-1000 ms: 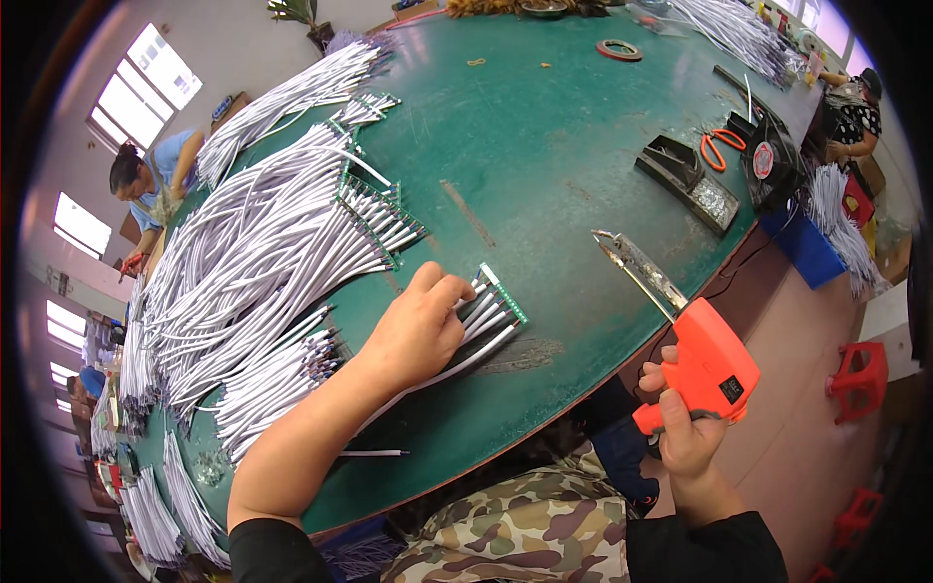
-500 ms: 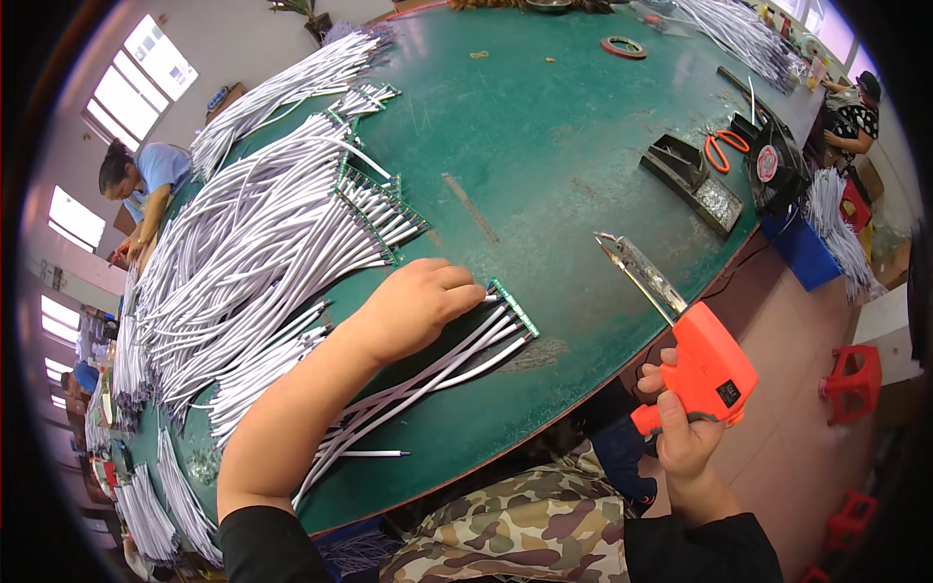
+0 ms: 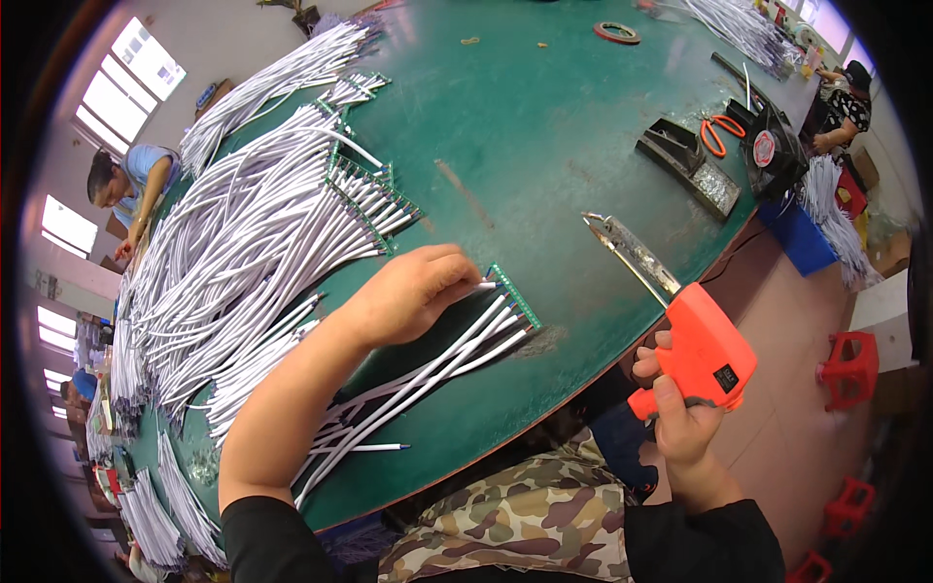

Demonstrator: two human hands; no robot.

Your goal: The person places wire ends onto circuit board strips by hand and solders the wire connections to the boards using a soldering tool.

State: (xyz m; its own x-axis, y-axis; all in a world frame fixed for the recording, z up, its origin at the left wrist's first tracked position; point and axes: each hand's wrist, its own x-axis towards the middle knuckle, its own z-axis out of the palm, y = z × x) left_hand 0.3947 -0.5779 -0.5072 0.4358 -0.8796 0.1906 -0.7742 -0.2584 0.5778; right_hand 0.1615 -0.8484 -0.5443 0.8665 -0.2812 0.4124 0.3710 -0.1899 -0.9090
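My left hand (image 3: 413, 291) rests palm down on a fan of white cables (image 3: 428, 369) that end in a narrow green circuit strip (image 3: 513, 295) on the green table (image 3: 544, 146). The fingers press the cables just behind the strip. My right hand (image 3: 680, 418) grips the handle of an orange glue gun (image 3: 702, 352) off the table's near edge. Its long metal nozzle (image 3: 632, 255) points up and left over the table, a short way right of the strip.
A large heap of white cables with green strips (image 3: 262, 223) covers the table's left. A black stapler-like tool (image 3: 685, 165), orange scissors (image 3: 719, 131), a black box and a tape ring (image 3: 617, 32) lie at the right and far side. Other people work at left and upper right. Red stools stand on the floor.
My left hand has pulled the bundle of cables with its green strip toward the near right, away from the heap. The glue gun has stayed nearly in place.
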